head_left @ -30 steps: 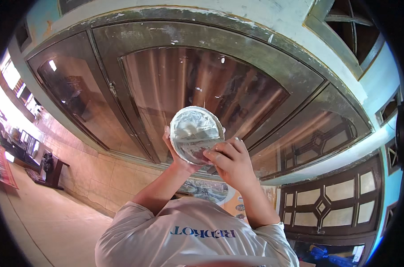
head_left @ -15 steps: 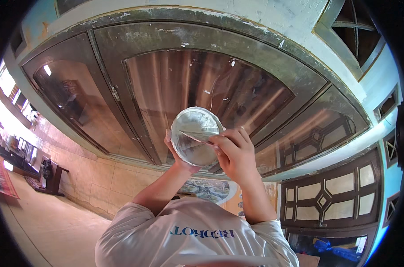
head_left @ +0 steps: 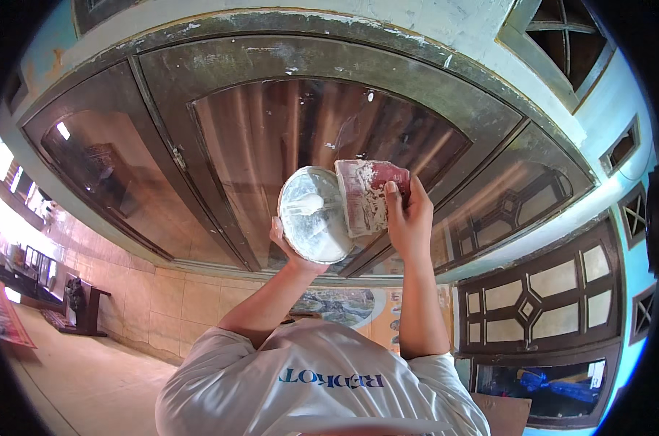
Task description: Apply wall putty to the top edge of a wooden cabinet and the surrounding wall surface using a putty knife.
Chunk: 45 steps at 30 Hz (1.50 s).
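My left hand (head_left: 299,258) is wrapped round the lower left side of a round tub (head_left: 297,231), whose open top faces me. White paste coats its inside, with a thicker lump of white putty (head_left: 309,205) near the middle. My right hand (head_left: 411,214) pinches a red flat putty spreader (head_left: 377,190) by its right edge, thumb on the face towards me. Dried and wet white smears cover much of that face. The spreader's left edge overlaps or touches the tub's right rim; I cannot tell which.
Ahead stands a dark wood frame (head_left: 199,62) with glass panes and paint-flecked edges, close beyond my hands. A pale blue wall (head_left: 598,156) with small vents is at the right, beside a panelled wooden door (head_left: 533,309). Tiled floor (head_left: 61,370) and a low dark table (head_left: 86,305) lie left.
My right hand has lifted the spreader out of the tub and moved it right, turning its smeared flat face towards me. The left hand still holds the tub, shifted slightly.
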### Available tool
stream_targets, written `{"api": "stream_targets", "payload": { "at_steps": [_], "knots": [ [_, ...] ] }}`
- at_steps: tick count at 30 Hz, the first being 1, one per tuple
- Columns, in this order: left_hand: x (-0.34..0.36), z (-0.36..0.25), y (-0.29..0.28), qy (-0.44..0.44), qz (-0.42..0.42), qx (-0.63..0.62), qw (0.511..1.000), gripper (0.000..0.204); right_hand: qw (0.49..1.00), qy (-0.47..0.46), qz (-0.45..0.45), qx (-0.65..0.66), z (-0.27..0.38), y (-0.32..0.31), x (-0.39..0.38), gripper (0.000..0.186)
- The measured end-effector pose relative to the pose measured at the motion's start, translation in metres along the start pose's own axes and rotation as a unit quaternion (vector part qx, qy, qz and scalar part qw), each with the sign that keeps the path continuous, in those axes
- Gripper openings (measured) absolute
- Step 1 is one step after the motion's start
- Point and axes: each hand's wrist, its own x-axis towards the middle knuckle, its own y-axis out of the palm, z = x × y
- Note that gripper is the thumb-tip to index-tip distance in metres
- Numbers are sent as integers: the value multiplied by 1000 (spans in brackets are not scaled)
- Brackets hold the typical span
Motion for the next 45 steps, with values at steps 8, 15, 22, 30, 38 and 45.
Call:
{"api": "stream_targets", "payload": {
  "at_steps": [8, 15, 22, 30, 38, 45],
  "knots": [
    [5, 3, 6, 28, 128, 10, 991, 95, 996, 63, 60, 12, -2, -3, 6, 21],
    [6, 7, 10, 69, 183, 39, 980, 96, 996, 61, 60, -3, -8, -5, 7, 19],
    [9, 6, 6, -52, 100, -22, 993, 100, 995, 11, 48, -81, 6, -12, 14, 22],
    [20, -10, 7, -238, 131, 2, 962, 99, 988, -17, 67, -142, 4, -24, 26, 18],
    [28, -7, 6, -354, 122, -126, 918, 83, 980, -58, 119, -149, 2, -18, 34, 26],
    [32, -9, 4, -409, 117, -110, 898, 85, 971, -83, 179, -138, 6, -22, 48, 24]
  ]
}}
